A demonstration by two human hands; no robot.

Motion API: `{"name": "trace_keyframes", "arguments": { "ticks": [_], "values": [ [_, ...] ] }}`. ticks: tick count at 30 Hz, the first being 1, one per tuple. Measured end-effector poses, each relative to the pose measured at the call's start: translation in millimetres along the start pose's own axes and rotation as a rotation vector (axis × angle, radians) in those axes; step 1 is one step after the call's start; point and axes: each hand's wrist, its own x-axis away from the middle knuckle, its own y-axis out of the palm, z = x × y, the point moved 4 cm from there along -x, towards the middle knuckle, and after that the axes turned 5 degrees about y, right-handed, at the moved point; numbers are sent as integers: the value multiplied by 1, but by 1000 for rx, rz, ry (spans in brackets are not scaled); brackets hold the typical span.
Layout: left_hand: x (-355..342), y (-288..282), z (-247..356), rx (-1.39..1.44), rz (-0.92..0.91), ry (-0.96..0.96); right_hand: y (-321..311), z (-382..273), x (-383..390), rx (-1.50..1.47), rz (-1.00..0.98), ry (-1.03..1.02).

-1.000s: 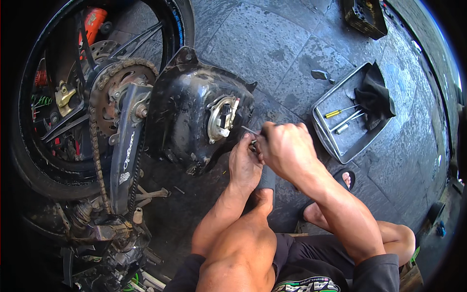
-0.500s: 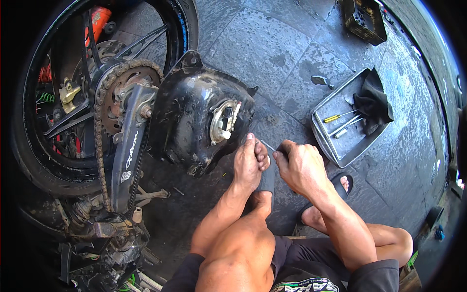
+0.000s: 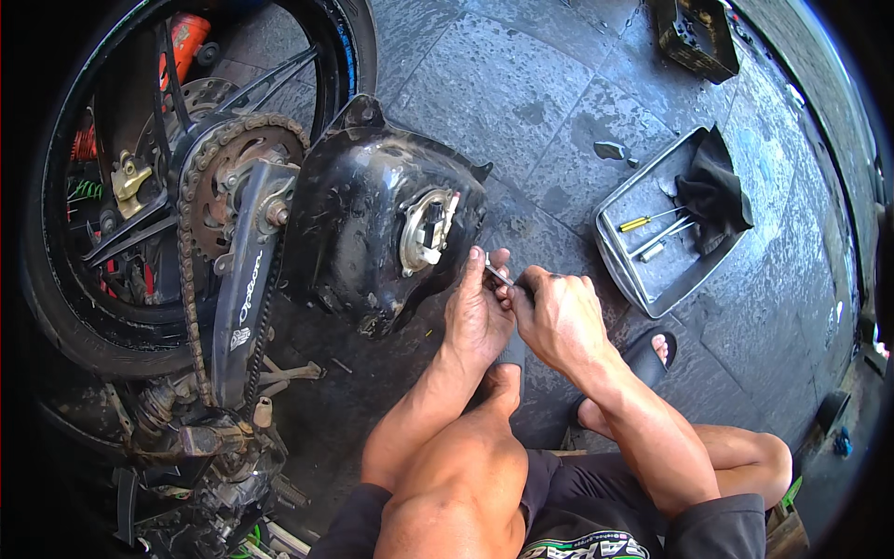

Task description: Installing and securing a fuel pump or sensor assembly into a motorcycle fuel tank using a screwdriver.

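Though well apart from both hands, one black spoked wheel (image 3: 270, 78) ranks first, up and left of the left hand.
Tank-like body (image 3: 363, 214), black, one: just left of the left hand.
Tray (image 3: 687, 265), grey, one: beyond the right hand, to its right.
Cloth (image 3: 712, 191), dark: in the tray, at the side farther from the right hand.
Right hand (image 3: 563, 317): closed on a slim metal rod (image 3: 500, 274), grip end hidden.
Left hand (image 3: 475, 312): half open, thumb and fingers about the rod's tip; whether it pinches a small part, cannot tell.
Fitting (image 3: 411, 244), round, pale: on the tank-like body, up-left of the left hand.
Screwdriver (image 3: 635, 224), yellow-handled: in the tray, up-right of the right hand.
Rod: bridging both hands.
Change, last half-second: right hand nearer the left, left fingers less curled; the work appears centred at the rod's tip.
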Motion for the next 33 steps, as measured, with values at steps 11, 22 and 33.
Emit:
{"name": "trace_keyframes", "arguments": {
  "ticks": [11,22,33],
  "values": [
    [7,25,5,-173,118,270,10,-14,1,-63,163,27],
    [-11,56,19,-144,2,416,-18,-18,-26,-257,159,-36],
    [-18,63,24,1,-149,424,-28,-21,-53,-294,22,-49]
  ]
}}
